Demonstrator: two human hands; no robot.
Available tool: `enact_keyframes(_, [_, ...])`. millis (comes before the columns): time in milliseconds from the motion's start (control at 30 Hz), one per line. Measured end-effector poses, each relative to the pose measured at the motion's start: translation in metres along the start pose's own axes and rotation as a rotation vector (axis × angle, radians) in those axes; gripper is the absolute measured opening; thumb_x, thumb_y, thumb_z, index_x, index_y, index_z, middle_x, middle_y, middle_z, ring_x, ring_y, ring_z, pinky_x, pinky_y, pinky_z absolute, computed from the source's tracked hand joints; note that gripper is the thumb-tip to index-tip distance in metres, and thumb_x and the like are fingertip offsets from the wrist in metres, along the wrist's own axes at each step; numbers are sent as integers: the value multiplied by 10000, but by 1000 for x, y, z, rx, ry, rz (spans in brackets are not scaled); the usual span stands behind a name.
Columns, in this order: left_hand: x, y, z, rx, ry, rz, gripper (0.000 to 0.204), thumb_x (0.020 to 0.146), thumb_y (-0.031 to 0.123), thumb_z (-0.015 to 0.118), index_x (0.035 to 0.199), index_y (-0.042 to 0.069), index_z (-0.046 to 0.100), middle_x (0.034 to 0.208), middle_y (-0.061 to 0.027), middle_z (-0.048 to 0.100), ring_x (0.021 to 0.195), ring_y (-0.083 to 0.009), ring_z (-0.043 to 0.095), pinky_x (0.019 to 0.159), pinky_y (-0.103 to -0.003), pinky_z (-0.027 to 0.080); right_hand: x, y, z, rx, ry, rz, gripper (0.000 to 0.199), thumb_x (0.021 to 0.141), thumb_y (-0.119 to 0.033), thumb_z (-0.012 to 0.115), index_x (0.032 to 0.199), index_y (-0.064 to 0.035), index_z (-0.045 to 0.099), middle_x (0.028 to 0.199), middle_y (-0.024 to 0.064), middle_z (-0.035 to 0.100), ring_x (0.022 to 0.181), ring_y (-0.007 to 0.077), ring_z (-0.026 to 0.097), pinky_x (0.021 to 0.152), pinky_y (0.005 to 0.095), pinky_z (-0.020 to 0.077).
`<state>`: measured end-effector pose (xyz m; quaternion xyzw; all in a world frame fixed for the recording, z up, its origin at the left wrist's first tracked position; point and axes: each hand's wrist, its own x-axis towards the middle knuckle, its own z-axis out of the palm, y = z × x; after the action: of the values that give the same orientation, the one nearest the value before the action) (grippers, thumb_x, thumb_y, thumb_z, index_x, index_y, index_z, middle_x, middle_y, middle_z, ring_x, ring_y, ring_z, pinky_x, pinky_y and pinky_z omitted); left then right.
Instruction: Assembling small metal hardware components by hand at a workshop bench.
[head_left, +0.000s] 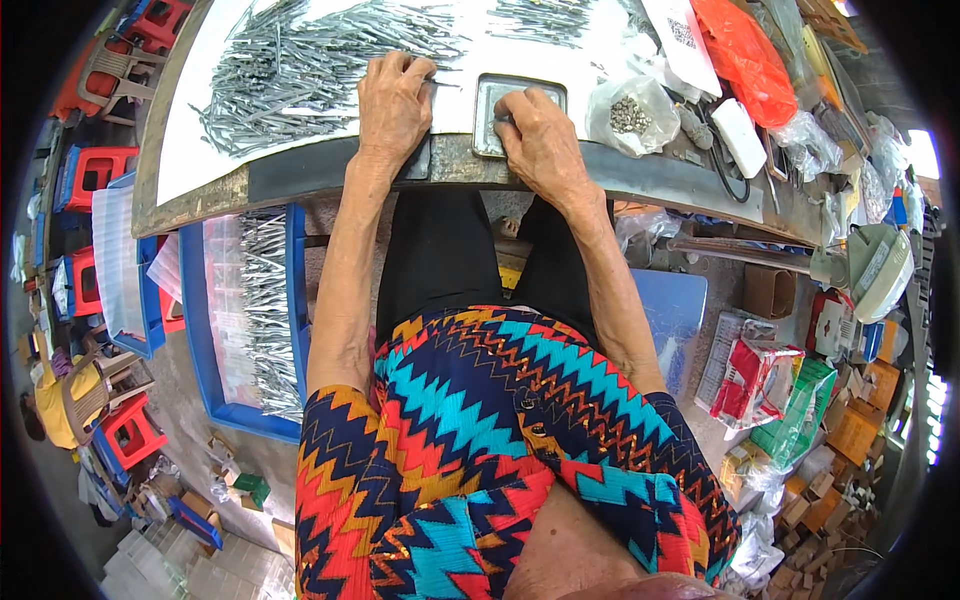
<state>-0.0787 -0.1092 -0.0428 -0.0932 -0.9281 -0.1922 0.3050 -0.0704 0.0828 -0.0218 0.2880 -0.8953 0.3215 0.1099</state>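
A large heap of thin grey metal strips covers a white sheet on the table. At the heap's right edge is my left hand, its fingers curled down; whatever they hold is hidden. Under its wrist side shows a dark flat piece at the table edge. My right hand reaches over a small shallow metal tray, fingertips pinched together inside the rim. What is between those fingers is too small or covered to make out.
Right of the tray sits a clear bag of small metal parts, then a white device and a red plastic bag. More strips lie farther back. Below left stands a blue crate holding strips, with red stools beyond.
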Motion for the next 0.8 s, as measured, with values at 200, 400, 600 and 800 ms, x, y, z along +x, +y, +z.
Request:
enact_keyframes(200, [-2,8,-8,-33,-60,-33,165,709,50,608,861,95,562,898,-51,521,890,-258,485,733,-399,388,1,3,4,-32,19,-71,79,757,-28,549,793,6,487,736,154,514,713,332,521,626,407,415])
enact_keyframes(400, [-2,8,-14,-77,-191,-70,165,718,53,605,871,96,563,902,-41,525,892,-247,487,767,-395,363,2,-2,4,-86,-13,-67,103,757,-30,511,745,17,419,696,181,495,682,350,513,609,422,402])
enact_keyframes(600, [0,0,-11,-99,-202,-1,167,729,26,592,878,97,568,909,-31,531,909,-238,487,764,-395,361,0,-2,5,-122,-10,-40,109,757,-53,504,736,11,419,671,194,489,650,360,516,588,426,404])
enact_keyframes(800, [3,-4,-11,-89,-148,74,196,734,14,585,900,115,558,926,-22,540,913,-230,481,796,-383,338,-2,3,6,-11,25,21,93,761,-59,496,736,18,450,641,189,523,594,345,536,560,411,421])
